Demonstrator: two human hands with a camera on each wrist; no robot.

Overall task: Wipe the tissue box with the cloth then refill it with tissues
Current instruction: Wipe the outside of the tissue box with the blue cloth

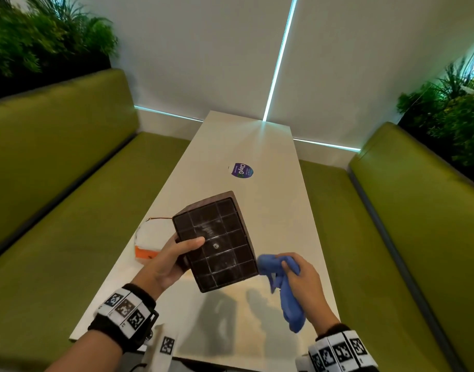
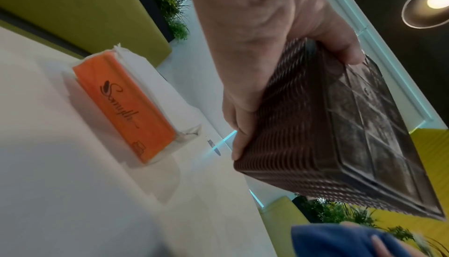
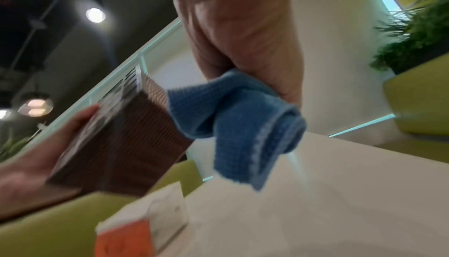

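Our left hand [image 1: 168,261] curls thumb and fingers round the dark brown tissue box [image 1: 217,244], held tilted above the table [image 1: 273,210], its gridded underside facing us. Our right hand [image 1: 301,280] bunches the blue cloth [image 1: 281,280] in closed fingers, touching the box's right side. The orange tissue pack [image 2: 126,105] lies on the table, left of the box.
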